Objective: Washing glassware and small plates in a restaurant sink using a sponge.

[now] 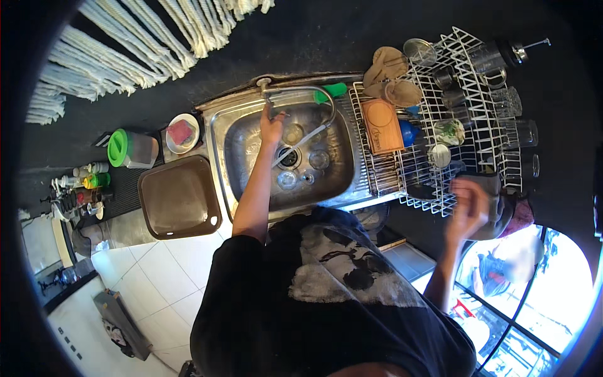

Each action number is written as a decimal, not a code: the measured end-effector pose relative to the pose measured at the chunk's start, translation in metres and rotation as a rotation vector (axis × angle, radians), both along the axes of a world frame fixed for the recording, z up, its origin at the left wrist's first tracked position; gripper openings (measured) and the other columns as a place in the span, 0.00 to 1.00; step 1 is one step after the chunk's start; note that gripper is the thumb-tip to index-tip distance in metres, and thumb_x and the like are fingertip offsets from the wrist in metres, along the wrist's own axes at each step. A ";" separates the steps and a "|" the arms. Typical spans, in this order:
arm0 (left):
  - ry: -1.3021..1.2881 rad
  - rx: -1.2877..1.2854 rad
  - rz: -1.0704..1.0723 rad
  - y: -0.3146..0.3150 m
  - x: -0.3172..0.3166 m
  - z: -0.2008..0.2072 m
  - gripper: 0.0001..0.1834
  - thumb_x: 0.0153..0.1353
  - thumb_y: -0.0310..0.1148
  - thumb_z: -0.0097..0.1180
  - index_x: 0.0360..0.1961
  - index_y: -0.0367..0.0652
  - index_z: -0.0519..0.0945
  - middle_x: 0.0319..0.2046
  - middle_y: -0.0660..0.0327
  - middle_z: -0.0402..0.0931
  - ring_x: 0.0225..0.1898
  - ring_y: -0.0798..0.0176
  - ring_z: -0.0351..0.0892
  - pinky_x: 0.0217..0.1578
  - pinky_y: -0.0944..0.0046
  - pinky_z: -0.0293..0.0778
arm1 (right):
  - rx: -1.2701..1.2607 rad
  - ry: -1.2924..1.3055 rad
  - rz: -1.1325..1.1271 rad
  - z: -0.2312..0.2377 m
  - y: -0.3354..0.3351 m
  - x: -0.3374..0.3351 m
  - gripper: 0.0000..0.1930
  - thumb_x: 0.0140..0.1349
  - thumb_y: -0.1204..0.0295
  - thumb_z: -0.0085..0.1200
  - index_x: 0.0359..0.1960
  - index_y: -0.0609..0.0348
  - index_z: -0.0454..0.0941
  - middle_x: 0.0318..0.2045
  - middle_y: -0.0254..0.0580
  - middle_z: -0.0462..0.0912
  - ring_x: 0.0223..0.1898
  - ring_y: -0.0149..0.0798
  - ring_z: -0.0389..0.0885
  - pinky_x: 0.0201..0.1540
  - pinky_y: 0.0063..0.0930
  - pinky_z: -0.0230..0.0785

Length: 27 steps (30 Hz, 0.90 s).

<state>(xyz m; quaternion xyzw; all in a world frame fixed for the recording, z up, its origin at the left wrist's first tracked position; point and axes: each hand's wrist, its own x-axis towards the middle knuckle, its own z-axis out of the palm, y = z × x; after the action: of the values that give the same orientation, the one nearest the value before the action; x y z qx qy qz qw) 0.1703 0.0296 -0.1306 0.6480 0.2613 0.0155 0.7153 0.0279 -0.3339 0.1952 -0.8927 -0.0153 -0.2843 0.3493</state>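
Observation:
My left hand (272, 129) reaches over the steel sink (220, 157) to the base of the tap (266, 94). Its forefinger and thumb are apart, and whether a fingertip touches the tap is unclear. From the curved spout (331, 108) a pale strip slants down toward the drain (289, 157); I cannot tell hose from water. Several clear glass pieces (318, 159) lie in the basin around the drain. My right hand (468, 207), smeared by motion, is at the right beside a dark grey-brown item (493, 195) at the rack's near edge. Contact there cannot be made out.
The white wire dish rack (474, 122) holds glasses, a wooden board (382, 125) and brown bowls (402, 93). A green item (331, 92) rests behind the sink. To its left are a brown tray (179, 198), a white bowl with a pink sponge (180, 132) and a green-lidded container (132, 149).

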 end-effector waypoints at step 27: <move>-0.158 -0.015 0.010 -0.003 -0.145 -0.088 0.27 0.47 0.29 0.65 0.51 0.41 0.71 0.42 0.61 0.76 0.45 0.61 0.77 0.45 0.66 0.72 | 0.546 1.177 0.770 -0.228 0.094 0.050 0.14 0.67 0.67 0.49 0.51 0.61 0.72 0.39 0.40 0.80 0.41 0.30 0.78 0.43 0.23 0.69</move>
<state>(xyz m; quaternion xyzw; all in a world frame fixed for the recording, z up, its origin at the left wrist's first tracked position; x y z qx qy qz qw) 0.0250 0.0266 -0.2184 0.6379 0.2072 0.0681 0.7386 0.0776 -0.2394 -0.0325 -0.7106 -0.0663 0.3879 0.5833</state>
